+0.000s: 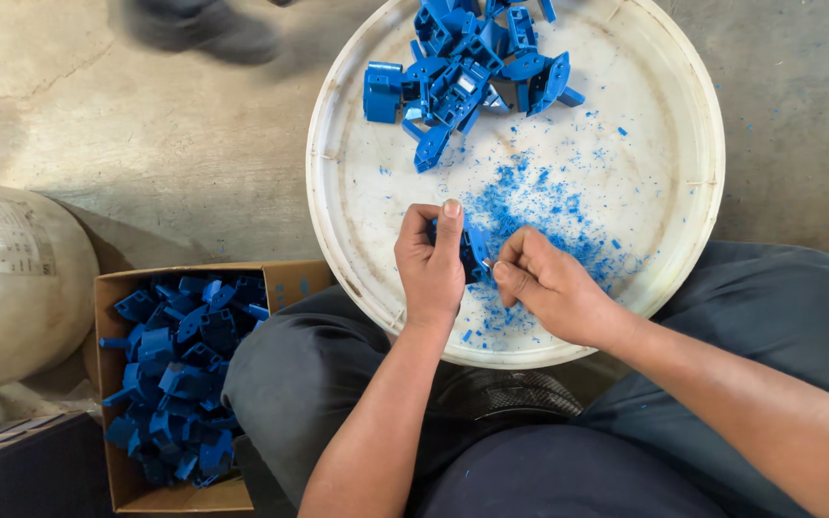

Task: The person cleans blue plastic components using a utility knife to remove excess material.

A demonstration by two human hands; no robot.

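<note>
My left hand (pixel 431 264) grips a small blue plastic part (pixel 475 251) over the near side of a round white tray (pixel 357 240). My right hand (pixel 551 285) pinches a small metal blade or tool (pixel 487 265) whose tip touches that part. Blue shavings (pixel 534 206) lie scattered on the tray just beyond my hands. A heap of several more blue plastic parts (pixel 467 67) sits at the tray's far side.
A cardboard box (pixel 271 283) holding several blue parts (pixel 179 374) stands at my left knee. A large whitish sack (pixel 11 288) lies at the far left. A person's dark shoe (pixel 203 29) is on the concrete floor at top left.
</note>
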